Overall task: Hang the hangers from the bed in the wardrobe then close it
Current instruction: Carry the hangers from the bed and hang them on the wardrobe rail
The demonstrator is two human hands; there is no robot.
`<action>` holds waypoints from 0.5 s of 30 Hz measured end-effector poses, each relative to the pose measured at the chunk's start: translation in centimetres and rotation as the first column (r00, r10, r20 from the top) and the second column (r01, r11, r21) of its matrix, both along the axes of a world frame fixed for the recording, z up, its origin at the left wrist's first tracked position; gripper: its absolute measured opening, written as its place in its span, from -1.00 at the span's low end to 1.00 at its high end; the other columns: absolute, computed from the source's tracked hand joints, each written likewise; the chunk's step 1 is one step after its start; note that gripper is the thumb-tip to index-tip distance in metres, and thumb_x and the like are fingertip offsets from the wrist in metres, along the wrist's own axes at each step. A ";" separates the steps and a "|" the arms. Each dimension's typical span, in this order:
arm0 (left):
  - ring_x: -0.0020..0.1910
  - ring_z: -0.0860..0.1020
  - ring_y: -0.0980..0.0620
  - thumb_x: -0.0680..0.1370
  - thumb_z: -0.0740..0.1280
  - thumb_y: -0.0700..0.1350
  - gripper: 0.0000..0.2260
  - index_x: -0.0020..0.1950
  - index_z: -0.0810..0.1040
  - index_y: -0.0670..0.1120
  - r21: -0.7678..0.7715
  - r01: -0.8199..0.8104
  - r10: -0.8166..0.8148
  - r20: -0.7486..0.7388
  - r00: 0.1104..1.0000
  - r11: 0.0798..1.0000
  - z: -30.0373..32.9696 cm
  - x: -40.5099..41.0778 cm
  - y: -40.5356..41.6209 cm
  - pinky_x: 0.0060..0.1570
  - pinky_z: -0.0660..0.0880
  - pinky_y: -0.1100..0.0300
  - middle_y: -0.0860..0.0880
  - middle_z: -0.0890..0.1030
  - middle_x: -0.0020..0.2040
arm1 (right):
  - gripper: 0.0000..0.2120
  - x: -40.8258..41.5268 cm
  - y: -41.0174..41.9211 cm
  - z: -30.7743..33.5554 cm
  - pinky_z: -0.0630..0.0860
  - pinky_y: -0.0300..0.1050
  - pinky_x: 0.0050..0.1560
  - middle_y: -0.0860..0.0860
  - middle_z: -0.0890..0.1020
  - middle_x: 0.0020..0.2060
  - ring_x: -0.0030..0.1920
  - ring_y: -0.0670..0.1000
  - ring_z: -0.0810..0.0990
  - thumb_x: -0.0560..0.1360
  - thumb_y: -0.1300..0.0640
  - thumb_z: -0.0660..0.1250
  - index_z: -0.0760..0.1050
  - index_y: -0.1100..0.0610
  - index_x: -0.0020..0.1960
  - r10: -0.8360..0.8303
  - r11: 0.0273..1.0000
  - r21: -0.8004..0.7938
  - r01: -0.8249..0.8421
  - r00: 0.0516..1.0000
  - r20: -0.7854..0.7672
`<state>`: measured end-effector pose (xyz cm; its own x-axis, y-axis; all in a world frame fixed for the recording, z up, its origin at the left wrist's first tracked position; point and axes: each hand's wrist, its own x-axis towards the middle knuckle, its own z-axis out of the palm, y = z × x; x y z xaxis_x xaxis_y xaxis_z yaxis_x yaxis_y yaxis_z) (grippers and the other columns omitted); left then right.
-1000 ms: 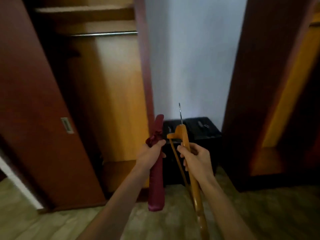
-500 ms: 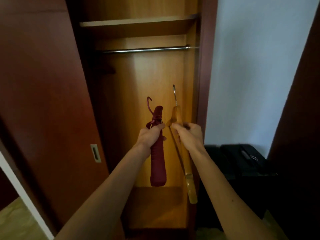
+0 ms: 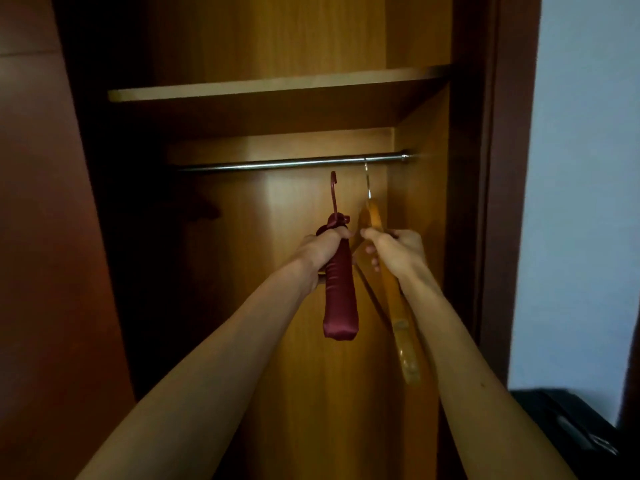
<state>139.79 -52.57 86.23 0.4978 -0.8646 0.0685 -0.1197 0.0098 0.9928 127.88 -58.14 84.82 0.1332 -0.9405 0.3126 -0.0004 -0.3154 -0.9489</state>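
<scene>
The wardrobe stands open, with a metal rail [image 3: 277, 164] across it under a wooden shelf [image 3: 263, 86]. My left hand [image 3: 323, 245] grips a dark red padded hanger [image 3: 341, 299] near its top; its red hook sits just below the rail. My right hand [image 3: 398, 249] grips a wooden hanger [image 3: 403, 327] near its top. The tip of that hanger's metal hook reaches the rail near its right end. I cannot tell whether it is hooked over it. Both hangers point edge-on toward me.
The dark brown sliding door [image 3: 52, 237] fills the left side. The wardrobe's right frame [image 3: 495, 202] borders a pale wall [image 3: 585, 168]. A black case [image 3: 571, 431] sits low at the right. Nothing else hangs on the rail.
Both hands have risen with the hangers toward the rail. The view has tilted up and closed in on the wardrobe. The wooden hanger's hook now reaches the rail.
</scene>
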 end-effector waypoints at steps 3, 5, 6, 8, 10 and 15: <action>-0.30 0.66 -0.02 0.51 0.43 0.01 -0.75 0.08 0.57 -0.10 -0.019 0.030 -0.029 0.025 0.999 0.999 2.1 2.7 -4.6 -0.03 0.62 0.04 -0.16 0.74 -0.14 | -0.85 1.9 -4.2 2.3 0.46 -0.22 -0.42 -0.02 0.67 -0.32 -0.43 -0.08 0.56 0.49 0.02 0.44 0.63 0.10 -0.16 -0.049 0.999 -0.008 0.049 0.999 0.022; -0.33 0.67 0.02 0.52 0.43 0.02 -0.74 0.11 0.58 -0.11 -0.029 0.057 -0.056 0.029 0.998 0.998 3.2 4.4 -7.6 -0.13 0.62 0.11 -0.13 0.73 -0.15 | -0.85 3.0 -6.5 3.5 0.46 -0.21 -0.43 0.01 0.67 -0.31 -0.44 -0.07 0.55 0.49 0.03 0.45 0.61 0.10 -0.16 -0.073 0.997 -0.006 0.073 0.997 0.033; -0.32 0.66 0.02 0.52 0.44 0.02 -0.72 0.13 0.58 -0.12 -0.029 0.069 -0.069 0.029 0.997 0.997 3.7 5.2 -9.1 -0.16 0.61 0.13 -0.12 0.72 -0.13 | -0.84 3.5 -7.5 4.1 0.46 -0.21 -0.42 0.01 0.67 -0.32 -0.45 -0.08 0.55 0.49 0.03 0.45 0.61 0.11 -0.16 -0.091 0.996 0.000 0.091 0.995 0.033; -0.21 0.66 -0.02 0.50 0.44 0.03 -0.68 0.17 0.59 -0.12 -0.028 0.095 -0.094 0.034 0.995 0.995 4.3 6.3 -11.7 -0.15 0.61 0.12 -0.12 0.70 -0.05 | -0.82 4.4 -9.1 5.1 0.46 -0.20 -0.41 0.01 0.66 -0.36 -0.46 -0.08 0.55 0.49 0.03 0.45 0.63 0.14 -0.17 -0.141 0.990 0.013 0.141 0.989 0.030; -0.07 0.67 -0.08 0.48 0.44 0.05 -0.59 0.25 0.57 -0.12 -0.021 0.133 -0.132 0.034 0.991 0.991 5.0 7.3 -14.0 -0.08 0.63 0.08 -0.13 0.69 0.03 | -0.81 5.2 -10.7 6.3 0.46 -0.19 -0.39 0.01 0.65 -0.37 -0.46 -0.07 0.55 0.49 0.02 0.45 0.64 0.15 -0.16 -0.194 0.981 0.021 0.193 0.980 0.043; -0.09 0.63 -0.06 0.56 0.40 0.01 -0.64 0.28 0.53 -0.12 -0.024 0.211 -0.211 0.015 0.977 0.977 6.7 8.7 -17.7 -0.33 0.53 0.16 -0.17 0.66 0.13 | -0.82 6.5 -14.0 8.7 0.43 -0.21 -0.45 0.00 0.62 -0.38 -0.47 -0.07 0.53 0.50 0.04 0.44 0.63 0.16 -0.12 -0.245 0.969 0.045 0.243 0.968 0.046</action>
<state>148.52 -70.26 92.96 0.3035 -0.9479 0.0964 -0.1247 0.0607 0.9903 134.36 -72.16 93.52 -0.1169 -0.9540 0.2762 -0.0240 -0.2753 -0.9611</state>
